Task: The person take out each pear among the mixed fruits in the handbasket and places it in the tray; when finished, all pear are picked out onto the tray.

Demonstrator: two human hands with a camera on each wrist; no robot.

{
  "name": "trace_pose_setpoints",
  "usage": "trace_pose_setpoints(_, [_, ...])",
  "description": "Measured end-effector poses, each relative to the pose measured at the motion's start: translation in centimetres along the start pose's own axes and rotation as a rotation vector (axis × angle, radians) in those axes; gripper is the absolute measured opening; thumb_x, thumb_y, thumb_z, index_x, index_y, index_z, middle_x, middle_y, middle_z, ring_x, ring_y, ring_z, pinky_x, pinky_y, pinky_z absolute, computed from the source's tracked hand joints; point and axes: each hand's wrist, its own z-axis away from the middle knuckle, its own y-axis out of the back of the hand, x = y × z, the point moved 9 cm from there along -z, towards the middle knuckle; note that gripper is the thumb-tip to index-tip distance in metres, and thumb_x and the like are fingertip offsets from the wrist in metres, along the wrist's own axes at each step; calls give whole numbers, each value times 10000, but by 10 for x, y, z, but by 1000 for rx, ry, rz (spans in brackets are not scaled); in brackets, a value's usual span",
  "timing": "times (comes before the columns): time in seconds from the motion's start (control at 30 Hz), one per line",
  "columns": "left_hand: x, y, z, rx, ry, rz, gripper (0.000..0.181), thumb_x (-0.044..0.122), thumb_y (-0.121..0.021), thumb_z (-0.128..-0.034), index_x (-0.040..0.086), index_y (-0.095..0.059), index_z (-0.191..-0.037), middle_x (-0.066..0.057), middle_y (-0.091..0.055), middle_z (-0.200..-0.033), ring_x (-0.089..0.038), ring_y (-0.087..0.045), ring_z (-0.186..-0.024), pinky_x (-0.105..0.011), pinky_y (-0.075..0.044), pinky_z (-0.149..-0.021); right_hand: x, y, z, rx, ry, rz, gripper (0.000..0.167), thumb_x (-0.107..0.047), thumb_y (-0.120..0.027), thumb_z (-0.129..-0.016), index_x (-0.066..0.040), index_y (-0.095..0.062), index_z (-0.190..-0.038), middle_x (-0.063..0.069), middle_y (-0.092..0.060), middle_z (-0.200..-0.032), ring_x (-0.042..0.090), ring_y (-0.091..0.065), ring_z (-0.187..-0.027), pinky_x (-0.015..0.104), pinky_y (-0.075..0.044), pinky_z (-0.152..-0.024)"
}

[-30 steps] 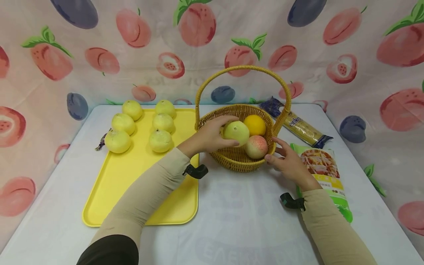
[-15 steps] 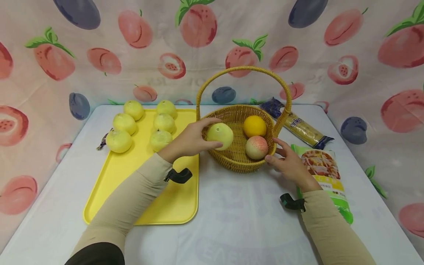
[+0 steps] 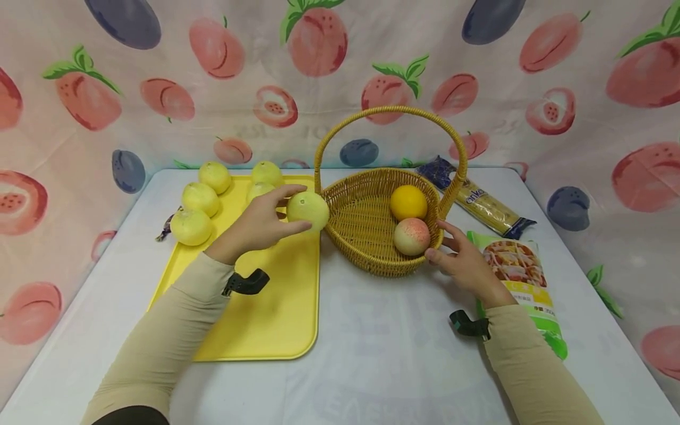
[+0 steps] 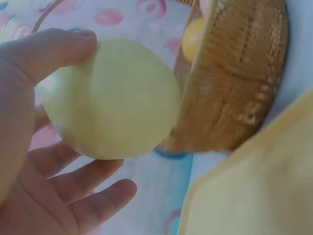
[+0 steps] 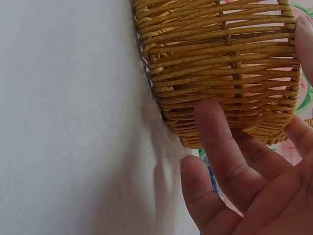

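Observation:
My left hand (image 3: 257, 221) holds a pale yellow-green round fruit (image 3: 308, 211) between thumb and fingers, over the tray's right edge beside the basket. In the left wrist view, the thumb lies on one side of that fruit (image 4: 117, 100), while some fingers stand apart beneath. My right hand (image 3: 467, 262) holds the right side of the wicker basket (image 3: 366, 260). In the right wrist view, fingers (image 5: 212, 122) lie against the basket's woven wall. Inside the basket are an orange (image 3: 408, 203) and a peach (image 3: 411, 236).
Several similar pale fruits (image 3: 191, 226) stand along the yellow tray (image 3: 276, 330), some partly hidden by the left hand. Right of the basket lie a spaghetti packet (image 3: 486, 206) and a green food bag (image 3: 515, 271). The basket's tall handle (image 3: 390, 108) arches above it.
My left hand has lifted the pale fruit out of the basket and carried it left, over the tray's edge. The right hand and the basket have stayed in place.

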Motion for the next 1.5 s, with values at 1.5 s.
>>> trace_pose_setpoints(1.5, [-113, 93, 68, 120, 333, -137, 768, 464, -683, -939, 65, -387, -1523, -273, -384, -1499, -500, -355, -1332, -653, -342, -1035, 2, 0, -2, 2, -3, -9, 856, -417, -636, -984, -176, -125, -1627, 321, -278, -1553, 473, -414, -1347, 564, -478, -962])
